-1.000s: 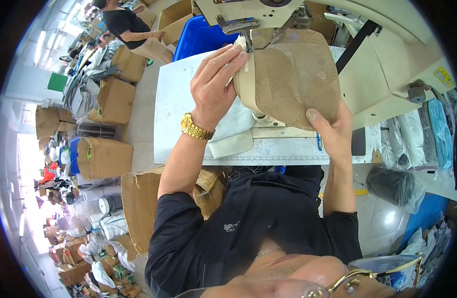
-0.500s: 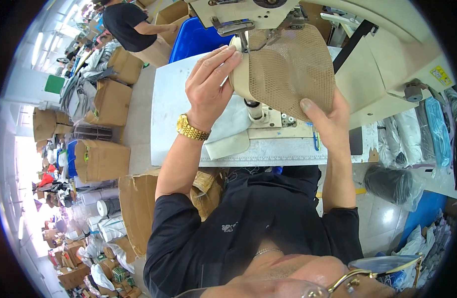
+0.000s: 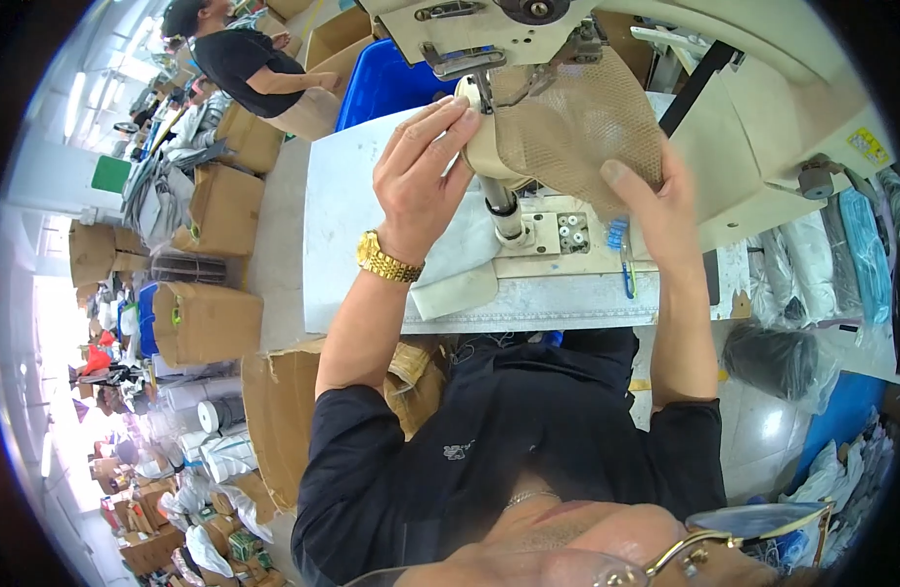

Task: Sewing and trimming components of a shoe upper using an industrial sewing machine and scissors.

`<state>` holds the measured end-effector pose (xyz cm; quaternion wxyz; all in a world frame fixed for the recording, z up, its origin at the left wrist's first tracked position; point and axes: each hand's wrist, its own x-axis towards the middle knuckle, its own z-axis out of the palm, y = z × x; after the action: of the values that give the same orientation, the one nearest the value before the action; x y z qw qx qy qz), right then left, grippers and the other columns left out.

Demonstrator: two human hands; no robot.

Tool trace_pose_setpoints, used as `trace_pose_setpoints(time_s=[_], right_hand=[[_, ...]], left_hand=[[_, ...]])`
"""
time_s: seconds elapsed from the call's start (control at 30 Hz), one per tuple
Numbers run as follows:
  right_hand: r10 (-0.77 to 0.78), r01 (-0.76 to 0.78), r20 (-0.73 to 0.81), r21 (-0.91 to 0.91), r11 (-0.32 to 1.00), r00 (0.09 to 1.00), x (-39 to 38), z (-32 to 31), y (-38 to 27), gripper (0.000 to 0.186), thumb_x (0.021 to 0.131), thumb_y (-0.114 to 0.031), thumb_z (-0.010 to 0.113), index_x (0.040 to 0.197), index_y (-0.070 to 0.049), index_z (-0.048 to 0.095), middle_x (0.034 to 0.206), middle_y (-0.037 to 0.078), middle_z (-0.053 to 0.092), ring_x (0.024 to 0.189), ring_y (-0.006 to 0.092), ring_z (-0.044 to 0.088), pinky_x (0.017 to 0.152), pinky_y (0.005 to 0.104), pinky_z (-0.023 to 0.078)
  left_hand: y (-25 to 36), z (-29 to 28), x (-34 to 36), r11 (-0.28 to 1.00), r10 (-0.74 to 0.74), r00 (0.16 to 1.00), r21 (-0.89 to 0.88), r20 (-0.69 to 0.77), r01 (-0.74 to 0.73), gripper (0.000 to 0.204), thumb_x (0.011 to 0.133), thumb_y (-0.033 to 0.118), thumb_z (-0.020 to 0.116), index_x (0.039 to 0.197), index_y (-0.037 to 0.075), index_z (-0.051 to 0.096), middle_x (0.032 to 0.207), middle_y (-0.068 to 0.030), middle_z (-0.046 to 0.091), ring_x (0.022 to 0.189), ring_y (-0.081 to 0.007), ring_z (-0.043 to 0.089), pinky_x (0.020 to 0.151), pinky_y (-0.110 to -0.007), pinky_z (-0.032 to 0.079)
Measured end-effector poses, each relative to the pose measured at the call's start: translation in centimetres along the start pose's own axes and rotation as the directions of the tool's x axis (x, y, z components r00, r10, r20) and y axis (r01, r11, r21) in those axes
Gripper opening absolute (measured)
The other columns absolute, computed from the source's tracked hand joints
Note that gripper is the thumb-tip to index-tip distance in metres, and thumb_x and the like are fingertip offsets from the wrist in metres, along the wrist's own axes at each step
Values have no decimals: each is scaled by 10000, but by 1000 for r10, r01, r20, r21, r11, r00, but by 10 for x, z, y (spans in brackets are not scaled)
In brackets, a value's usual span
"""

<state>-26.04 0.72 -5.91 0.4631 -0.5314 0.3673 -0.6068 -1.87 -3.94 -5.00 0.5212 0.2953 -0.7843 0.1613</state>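
Observation:
A tan mesh fabric piece [image 3: 567, 127] with a smooth cream band [image 3: 481, 152] along its left edge sits at a sewing machine [image 3: 499, 34]. The band lies beside the needle and presser foot [image 3: 485, 90]. My left hand [image 3: 421, 176] is closed on the band, fingers together and pressed against it just left of the needle. At the fabric's right side, my right hand [image 3: 665, 210] pinches the mesh, thumb on top and the other fingers partly hidden behind it. The mesh is a little blurred.
Below the fabric stands the machine's post [image 3: 504, 210], beside several small bobbins [image 3: 572, 233]. A blue-and-yellow pen-like tool [image 3: 628, 274] lies on the white table [image 3: 357, 254]. Behind are a blue bin [image 3: 386, 83] and a person in black [image 3: 254, 73]. Cardboard boxes [image 3: 215, 323] stand at left.
My right hand and the mesh have shifted slightly rightward, uncovering more of the bobbins. My left hand keeps its place by the needle. The person behind has turned, and the view has shifted a little.

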Motion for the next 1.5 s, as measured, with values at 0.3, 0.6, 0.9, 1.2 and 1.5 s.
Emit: trace_pose_setpoints(time_s=[0.3, 0.6, 0.9, 1.2, 1.5], right_hand=[[-313, 320, 83, -393, 862, 946, -2, -1, -12, 374, 883, -177, 694, 1211, -21, 607, 1006, 88, 664, 903, 142, 618, 793, 250, 481], [-168, 207, 138, -354, 912, 976, 3, 7, -27, 176, 909, -139, 654, 1039, -23, 681, 905, 55, 696, 795, 80, 611, 711, 224, 481], [-129, 146, 69, -383, 912, 989, -11, 21, -17, 197, 888, -170, 679, 1024, -28, 683, 853, 73, 693, 756, 122, 632, 691, 268, 498], [-344, 519, 389, -661, 543, 855, 18, 22, -35, 246, 864, -209, 680, 1017, -16, 674, 884, 133, 691, 714, 306, 632, 677, 355, 514], [-170, 248, 213, -422, 872, 962, 13, 25, -5, 260, 911, -134, 599, 1126, 4, 645, 992, 160, 699, 816, 214, 679, 718, 303, 511]], left_hand=[[1, 3, -1, 999, -21, 999, -35, -34, 19, 360, 669, -36, 746, 1020, 39, 719, 1067, -92, 693, 999, -251, 665, 852, -339, 554], [1, 3, -4, 999, -41, 999, -35, -31, 40, 392, 656, -38, 736, 1040, 43, 712, 1086, -89, 689, 1006, -258, 661, 870, -346, 549], [1, 6, -2, 999, -15, 999, -42, -29, 14, 397, 657, -18, 749, 1047, 49, 712, 1101, -85, 685, 1015, -254, 658, 869, -345, 549], [5, 5, -1, 999, -42, 999, -15, -18, 42, 356, 666, 16, 771, 1017, 35, 715, 1081, -85, 689, 1023, -256, 656, 865, -348, 542], [5, 3, -7, 1000, 20, 999, -19, -38, -21, 309, 676, 3, 762, 981, 46, 730, 1067, -84, 691, 1038, -259, 654, 864, -349, 544]])
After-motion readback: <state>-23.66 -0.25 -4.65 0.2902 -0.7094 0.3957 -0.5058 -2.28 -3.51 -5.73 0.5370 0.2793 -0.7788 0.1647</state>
